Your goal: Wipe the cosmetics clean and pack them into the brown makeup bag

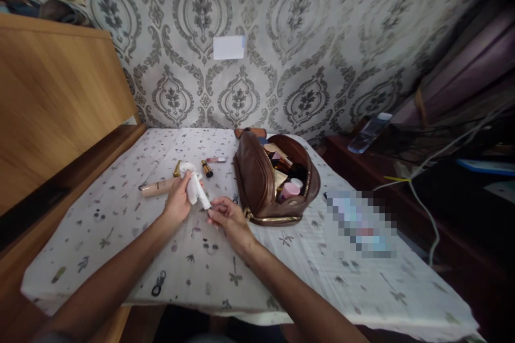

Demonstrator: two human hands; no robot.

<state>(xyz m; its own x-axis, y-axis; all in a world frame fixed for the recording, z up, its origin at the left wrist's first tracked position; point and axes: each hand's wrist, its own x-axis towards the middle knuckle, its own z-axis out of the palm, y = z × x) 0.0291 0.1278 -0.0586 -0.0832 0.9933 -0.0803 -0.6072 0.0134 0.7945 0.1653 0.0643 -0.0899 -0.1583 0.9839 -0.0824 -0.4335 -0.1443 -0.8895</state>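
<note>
My left hand [179,198] holds a crumpled white tissue [193,192] together with the upper part of a slim white tube [201,193]. The fingertips of my right hand [233,222] pinch the lower end of that tube. Left of my left hand lies a beige bottle [156,188], with a small gold item [177,169] just behind. A small dark and gold bottle [207,169] and a pinkish tube [216,159] lie beyond the tissue. To the right stands a brown bag [253,177], unzipped, with a pink jar [289,191] and other cosmetics inside.
The bag and bottles are on a patterned white cloth [145,257]. A blurred-out flat object [360,225] lies at the right. Beyond the cloth's right edge are a clear plastic bottle [369,133] and cables [432,214]. A wooden panel [60,75] rises at the left.
</note>
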